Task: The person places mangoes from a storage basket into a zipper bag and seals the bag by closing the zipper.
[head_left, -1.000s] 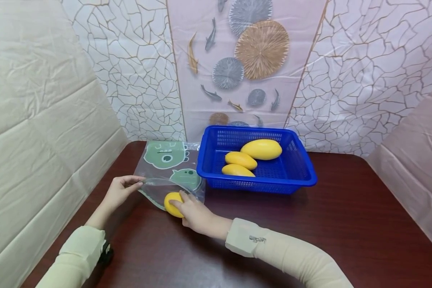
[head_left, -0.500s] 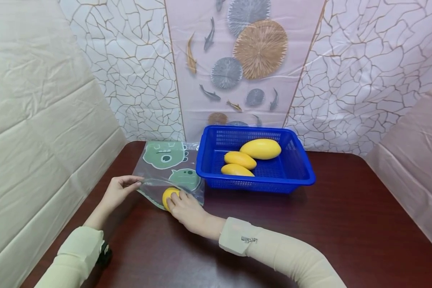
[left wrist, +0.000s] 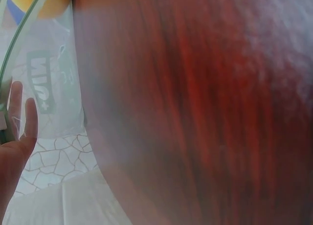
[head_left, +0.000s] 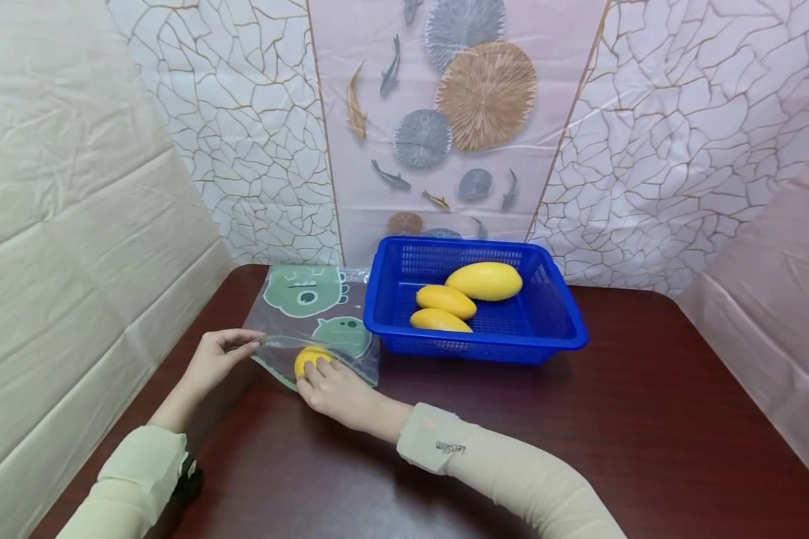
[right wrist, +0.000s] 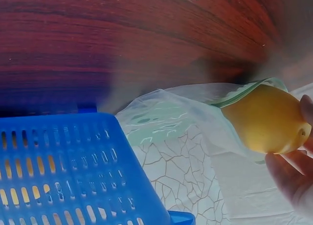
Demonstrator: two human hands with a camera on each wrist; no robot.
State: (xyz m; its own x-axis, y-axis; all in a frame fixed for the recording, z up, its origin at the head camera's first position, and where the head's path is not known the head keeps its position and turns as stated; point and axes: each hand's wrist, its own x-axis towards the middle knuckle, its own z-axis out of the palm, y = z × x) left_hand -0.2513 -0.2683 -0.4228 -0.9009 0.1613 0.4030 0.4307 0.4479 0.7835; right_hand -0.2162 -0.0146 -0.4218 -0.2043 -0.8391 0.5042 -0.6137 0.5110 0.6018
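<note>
Left hand [head_left: 217, 358]: pinches the bag [head_left: 313, 318] mouth, holding it open.
Right hand [head_left: 333, 385]: fingers curled round a mango [head_left: 308, 358] (halfway inside).

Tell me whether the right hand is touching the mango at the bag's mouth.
Touching. The head view shows the right hand with fingers on the mango, half inside the bag.

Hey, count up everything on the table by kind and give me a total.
Mangoes: 4, with 3 in the basket and 1 at the bag's mouth under the right hand
Bag: 1, left hand holding its edge
Basket: 1
Total: 6
</note>
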